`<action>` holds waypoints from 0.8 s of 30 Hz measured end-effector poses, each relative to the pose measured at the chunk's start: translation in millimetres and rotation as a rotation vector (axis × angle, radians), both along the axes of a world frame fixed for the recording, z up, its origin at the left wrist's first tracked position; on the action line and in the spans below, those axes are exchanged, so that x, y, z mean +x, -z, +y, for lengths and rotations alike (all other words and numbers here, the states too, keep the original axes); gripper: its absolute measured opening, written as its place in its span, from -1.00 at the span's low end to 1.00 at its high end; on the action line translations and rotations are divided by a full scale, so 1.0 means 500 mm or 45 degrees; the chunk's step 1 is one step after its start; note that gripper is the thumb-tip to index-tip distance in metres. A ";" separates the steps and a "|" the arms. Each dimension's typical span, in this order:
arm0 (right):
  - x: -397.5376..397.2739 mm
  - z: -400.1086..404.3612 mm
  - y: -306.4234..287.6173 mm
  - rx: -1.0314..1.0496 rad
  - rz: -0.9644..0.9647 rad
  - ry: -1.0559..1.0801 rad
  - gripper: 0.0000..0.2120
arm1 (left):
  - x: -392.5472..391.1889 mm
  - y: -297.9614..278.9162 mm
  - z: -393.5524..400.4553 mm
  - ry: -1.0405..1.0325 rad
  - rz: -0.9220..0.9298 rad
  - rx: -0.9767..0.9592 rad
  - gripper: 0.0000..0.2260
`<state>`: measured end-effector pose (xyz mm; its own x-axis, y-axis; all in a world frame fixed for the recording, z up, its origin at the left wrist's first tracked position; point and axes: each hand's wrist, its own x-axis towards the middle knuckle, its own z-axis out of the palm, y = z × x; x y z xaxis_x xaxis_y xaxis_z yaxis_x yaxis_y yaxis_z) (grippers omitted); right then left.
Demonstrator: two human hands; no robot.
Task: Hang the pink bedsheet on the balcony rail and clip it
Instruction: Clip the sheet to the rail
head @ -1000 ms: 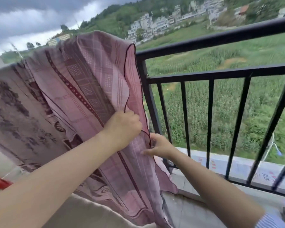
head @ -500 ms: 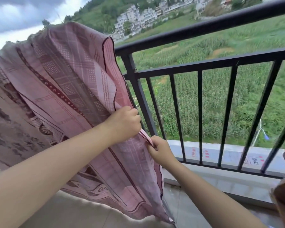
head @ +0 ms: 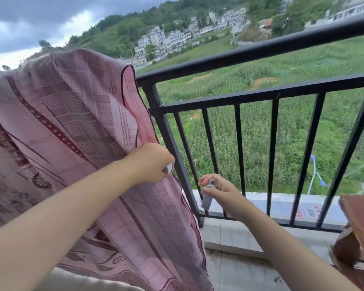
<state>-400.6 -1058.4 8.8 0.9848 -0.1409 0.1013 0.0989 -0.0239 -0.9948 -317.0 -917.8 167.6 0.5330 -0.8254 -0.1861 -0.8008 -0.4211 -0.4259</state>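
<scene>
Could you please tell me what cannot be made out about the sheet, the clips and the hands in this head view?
- Top rail under the pink bedsheet: covered by the cloth.
- Sheet's left and lower parts: cut off by the frame edges.
- Pale object in the left hand: mostly hidden by the fingers, possibly a clip.
- Grey clip in the right hand: motion-blurred, its jaws unclear.
- Brown object at right: cut off.

One head-worn view looks forward and down, close over both forearms, facing the balcony rail (head: 250,53).
</scene>
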 end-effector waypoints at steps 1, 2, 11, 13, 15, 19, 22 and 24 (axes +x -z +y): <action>-0.003 0.000 -0.007 -0.028 -0.003 -0.011 -0.94 | 0.000 0.002 0.000 -0.029 0.015 -0.029 -0.81; -0.006 0.000 -0.014 -0.103 -0.012 -0.018 -0.94 | -0.001 0.003 0.001 -0.055 0.025 -0.050 -0.81; -0.003 0.017 -0.041 -0.269 -0.115 0.310 -0.84 | -0.019 0.014 0.026 -0.128 0.035 -0.125 -0.79; -0.006 0.030 -0.047 -0.253 -0.153 0.323 -0.80 | -0.018 0.019 0.033 -0.152 0.038 -0.119 -0.81; -0.009 0.041 -0.049 -0.290 -0.219 0.327 -0.79 | -0.018 0.025 0.037 -0.156 0.045 -0.079 -0.89; -0.007 0.063 -0.047 -0.242 -0.349 0.369 -0.81 | -0.023 0.020 0.039 -0.183 0.055 0.039 -0.86; -0.008 0.083 -0.037 -0.151 -0.382 0.342 -0.82 | -0.018 0.021 0.040 -0.137 0.086 0.006 -0.91; -0.011 0.095 -0.028 -0.123 -0.403 0.360 -0.81 | -0.018 0.020 0.036 -0.103 0.140 -0.042 -0.88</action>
